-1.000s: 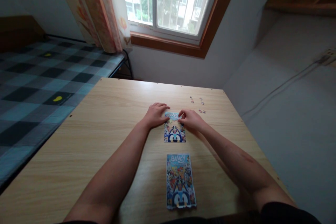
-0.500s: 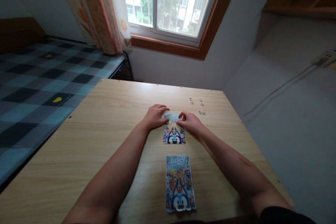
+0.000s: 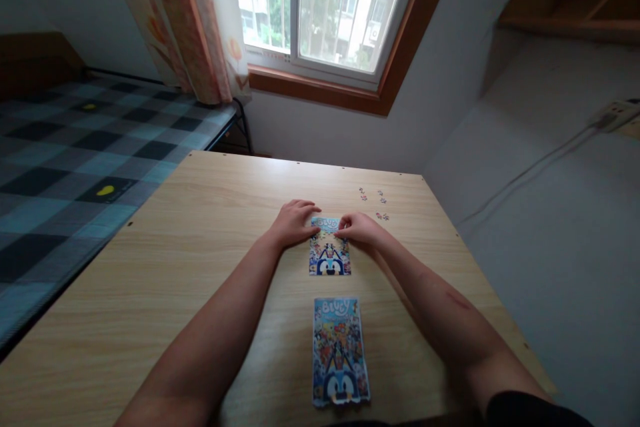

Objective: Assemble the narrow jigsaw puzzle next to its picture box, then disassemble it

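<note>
A small jigsaw puzzle [image 3: 330, 265] lies flat on the wooden table, showing a blue cartoon dog's face and BLUEY lettering. Bare wood-coloured spots show in its upper middle. My left hand [image 3: 296, 223] rests at its upper left, fingers stretched out, with the thumb on the puzzle's left edge. Over the upper right part, my right hand [image 3: 361, 228] has its thumb and fingers bent together at the puzzle; whatever is between the fingertips is too small to make out. Nearer to me lies a package [image 3: 341, 350] with the same picture and a ragged lower edge.
Several loose puzzle pieces [image 3: 382, 216] lie in small groups beyond my right hand. The wooden table [image 3: 200, 240] stands below a window [image 3: 340, 13]. A bed with a checked cover [image 3: 100, 147] is to the left; a wall with a cable [image 3: 540, 160] is to the right.
The camera view has shifted very slightly. My right fingertips have drawn a little closer together over the puzzle, while my left hand stays in place.
</note>
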`<state>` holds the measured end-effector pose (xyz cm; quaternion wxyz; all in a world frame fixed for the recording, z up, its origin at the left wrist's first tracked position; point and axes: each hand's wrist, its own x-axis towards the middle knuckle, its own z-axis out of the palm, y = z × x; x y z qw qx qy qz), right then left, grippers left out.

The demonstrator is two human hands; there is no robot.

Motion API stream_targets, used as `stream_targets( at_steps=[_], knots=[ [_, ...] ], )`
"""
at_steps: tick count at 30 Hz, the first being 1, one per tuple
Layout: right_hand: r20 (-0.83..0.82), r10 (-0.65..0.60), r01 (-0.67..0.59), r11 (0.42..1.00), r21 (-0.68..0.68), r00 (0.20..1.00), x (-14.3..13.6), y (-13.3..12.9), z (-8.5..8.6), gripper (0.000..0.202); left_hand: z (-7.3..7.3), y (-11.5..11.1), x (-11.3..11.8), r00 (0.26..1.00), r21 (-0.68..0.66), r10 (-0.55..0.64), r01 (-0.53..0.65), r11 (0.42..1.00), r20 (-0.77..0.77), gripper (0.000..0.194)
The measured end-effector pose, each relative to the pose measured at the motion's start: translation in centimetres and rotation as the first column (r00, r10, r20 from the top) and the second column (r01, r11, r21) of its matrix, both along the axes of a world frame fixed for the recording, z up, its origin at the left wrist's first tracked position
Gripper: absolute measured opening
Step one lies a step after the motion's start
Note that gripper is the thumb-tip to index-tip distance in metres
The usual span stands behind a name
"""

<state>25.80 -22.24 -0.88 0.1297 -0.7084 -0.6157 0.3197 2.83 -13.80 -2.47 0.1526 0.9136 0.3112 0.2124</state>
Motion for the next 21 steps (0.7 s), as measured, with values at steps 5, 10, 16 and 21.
stream_targets(
  at_steps=[5,10,16,21],
  knots=[
    [-0.048,0.013,-0.015,0.999,-0.034,0.999,0.0,0.8,-0.3,0.020,-0.3,0.2,-0.1,1.000,0.014,-0.006,0.006,1.000,-0.003,0.047],
    [0.086,0.051,-0.070,0.970,0.235,0.995,-0.6,-1.4,-0.5,0.018,-0.3,0.3,-0.2,1.000,0.013,-0.006,0.006,1.000,0.014,0.046],
    [0.277,0.116,-0.222,0.894,0.389,0.954,-0.6,-4.8,-1.2,0.030,-0.3,0.3,-0.2,1.000,0.021,-0.011,0.011,1.000,0.005,0.043],
    [0.347,0.147,-0.298,0.848,0.437,0.926,-0.2,-5.9,-2.1,0.037,-0.5,0.3,-0.3,1.000,0.025,-0.015,0.014,1.000,0.012,0.042]
  ],
)
